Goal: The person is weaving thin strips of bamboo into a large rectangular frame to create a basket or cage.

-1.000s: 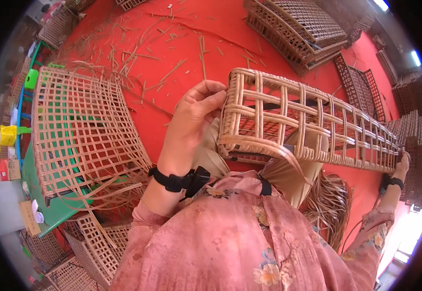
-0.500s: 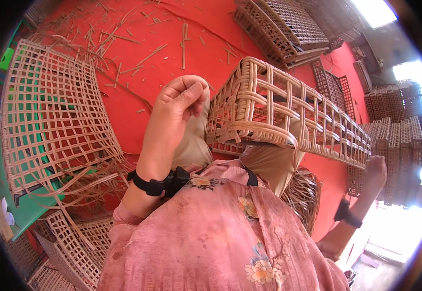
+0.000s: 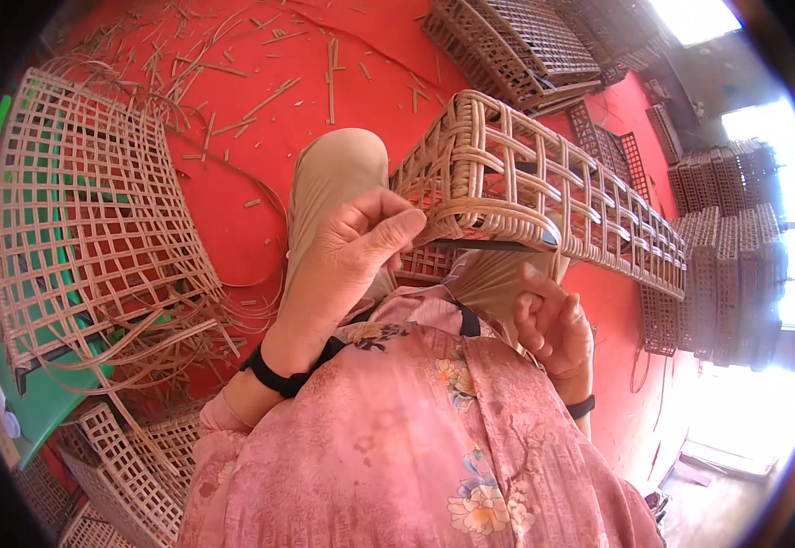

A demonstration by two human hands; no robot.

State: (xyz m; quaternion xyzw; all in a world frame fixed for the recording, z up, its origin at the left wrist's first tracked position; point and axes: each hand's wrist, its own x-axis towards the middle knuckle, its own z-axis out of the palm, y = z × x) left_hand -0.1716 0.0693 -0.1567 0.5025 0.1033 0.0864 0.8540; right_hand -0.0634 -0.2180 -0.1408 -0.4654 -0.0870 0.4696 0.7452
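Head view, single frame. Landmark for all positions: the long rattan basket (image 3: 543, 196), an open-lattice woven frame that lies across the person's lap and runs away toward the upper right.

Left hand (image 3: 347, 260): at the near, rounded end of the basket, thumb and fingers (image 3: 395, 230) pinched together on the woven rim at that corner. Grasp is closed on the rim strands. A black band sits on the wrist below it.

Right hand (image 3: 552, 324): below the basket's near edge, not touching it. Fingers loosely curled, palm side up, holding nothing that can be seen (whether a thin strand runs through them cannot be told). Black band on this wrist too.

Knee in tan trousers (image 3: 333, 178): just left of the basket's near end, partly under it.

Flat woven lattice panel (image 3: 96, 219): well left of the basket, lying over a green surface (image 3: 41, 402), loose strands trailing from its lower edge.

Red floor (image 3: 233, 100): beyond and left of the basket, littered with short cane offcuts (image 3: 331, 78).

Stacked finished baskets (image 3: 525, 41): beyond the basket's far side, at top. More stacks (image 3: 735, 247) to its right, near the bright doorway.

Pink floral sleeve and blouse (image 3: 397, 457): nearest the camera, below the basket.
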